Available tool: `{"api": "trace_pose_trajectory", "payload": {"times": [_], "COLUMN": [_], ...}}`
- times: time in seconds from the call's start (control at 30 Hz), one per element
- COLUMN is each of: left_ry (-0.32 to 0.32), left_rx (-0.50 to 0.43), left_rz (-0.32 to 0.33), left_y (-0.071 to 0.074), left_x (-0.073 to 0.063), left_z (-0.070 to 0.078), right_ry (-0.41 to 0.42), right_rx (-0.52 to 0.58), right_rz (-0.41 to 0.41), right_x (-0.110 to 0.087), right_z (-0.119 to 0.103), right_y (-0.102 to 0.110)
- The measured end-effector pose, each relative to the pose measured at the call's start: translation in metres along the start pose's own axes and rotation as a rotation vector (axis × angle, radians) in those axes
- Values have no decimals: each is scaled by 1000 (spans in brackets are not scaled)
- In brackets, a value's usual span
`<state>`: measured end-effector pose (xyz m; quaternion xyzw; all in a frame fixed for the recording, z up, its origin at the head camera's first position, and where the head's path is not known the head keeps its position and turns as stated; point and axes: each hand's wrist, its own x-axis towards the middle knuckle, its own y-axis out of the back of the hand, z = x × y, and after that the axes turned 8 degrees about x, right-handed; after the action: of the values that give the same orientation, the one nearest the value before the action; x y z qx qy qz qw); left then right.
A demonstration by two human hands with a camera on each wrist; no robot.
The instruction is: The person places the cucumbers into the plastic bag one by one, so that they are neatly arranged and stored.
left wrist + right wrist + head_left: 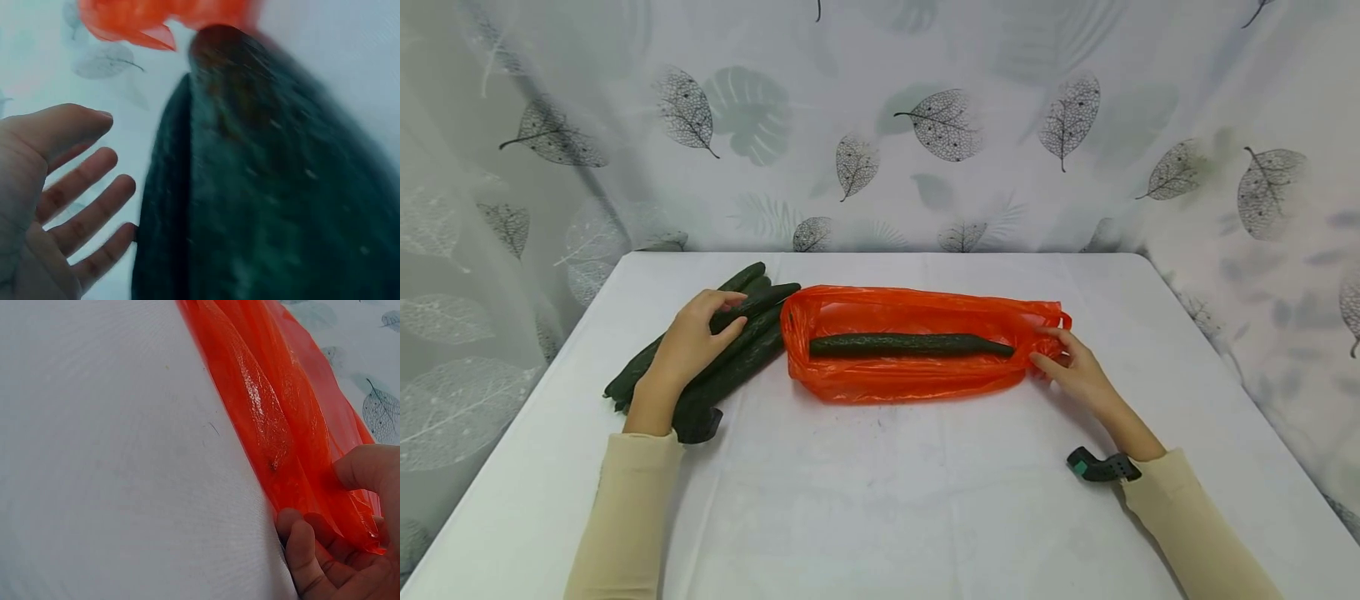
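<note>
A red plastic bag (895, 385) lies spread open on the table, with one long dark-green cucumber (910, 345) lengthwise inside it. To its left, several more cucumbers (748, 358) are heaped at a slant, their upper ends close to the bag. My left hand (688, 337) is over this heap, thumb and fingers spread apart. In the left wrist view, a large cucumber (269, 181) is beside the fingers, and nothing is in the hand. At the bag's right end, my right hand (1078, 375) holds the crumpled plastic between thumb and curled fingers, as the right wrist view shows.
A white cloth covers the table (880, 500). Behind it and at both sides hangs a pale curtain (880, 108) printed with leaves. A dark strap (1105, 467) is on the right wrist, by the beige sleeve (1187, 517).
</note>
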<state>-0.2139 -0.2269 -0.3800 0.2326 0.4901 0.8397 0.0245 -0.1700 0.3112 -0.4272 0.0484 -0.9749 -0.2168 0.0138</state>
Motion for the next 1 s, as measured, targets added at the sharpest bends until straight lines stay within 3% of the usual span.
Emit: {"api": "trace_pose_trajectory", "payload": {"times": [0.27,0.5,0.67,1.0], "left_ry": [11,143,199,185], "left_rx": [24,168,236,241], "left_rz": [-9,-115,-107,-84], "left_y": [-2,0,-1,-1], "left_x": [-1,-7,-10,-9], "left_z": [-14,-21,-24,-25], "right_ry": [-4,1,5,15], "right_rx": [-9,4,-2,-7], "right_rz": [0,-7,-9,-5], "right_x": [0,1,2,2], "right_z": [2,2,2,3], "right_y": [0,-1,0,0]}}
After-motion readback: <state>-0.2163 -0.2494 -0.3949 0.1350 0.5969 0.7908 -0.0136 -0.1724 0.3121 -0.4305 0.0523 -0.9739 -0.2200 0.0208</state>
